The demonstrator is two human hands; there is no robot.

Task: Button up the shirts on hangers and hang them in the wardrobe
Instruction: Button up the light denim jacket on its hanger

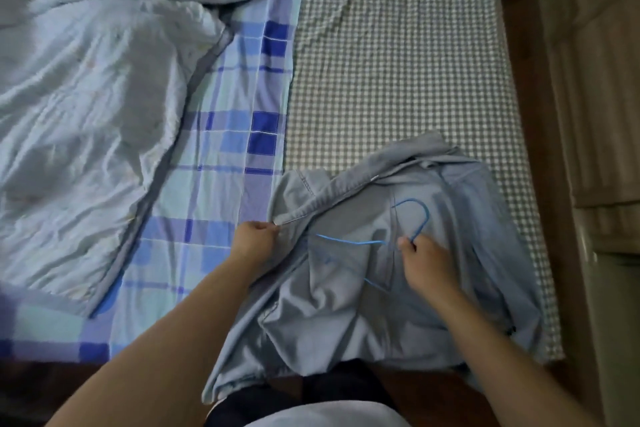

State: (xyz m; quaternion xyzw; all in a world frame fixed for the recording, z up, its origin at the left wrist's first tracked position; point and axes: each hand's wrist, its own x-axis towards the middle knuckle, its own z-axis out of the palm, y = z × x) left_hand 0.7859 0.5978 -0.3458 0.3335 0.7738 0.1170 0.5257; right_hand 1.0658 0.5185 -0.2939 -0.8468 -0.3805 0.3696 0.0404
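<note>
A: In the head view, what is held by each hand?

B: The front edge of the light blue shirt (pixel 398 288) is pinched by the fingers of the left hand (pixel 254 239). The blue wire hanger (pixel 414 218) is gripped just below its hook by the right hand (pixel 424 262).

A: Where is the shirt seen?

B: It is spread on the bed (pixel 398 62), over the grey checked sheet (pixel 381 28), with its lower part hanging past the edge. A pale blue quilt (pixel 86 80) is bunched at the left.

Rumpled pale quilt (pixel 93 80) on checked bed sheets (pixel 398 62); brown floor (pixel 540 149).
</note>
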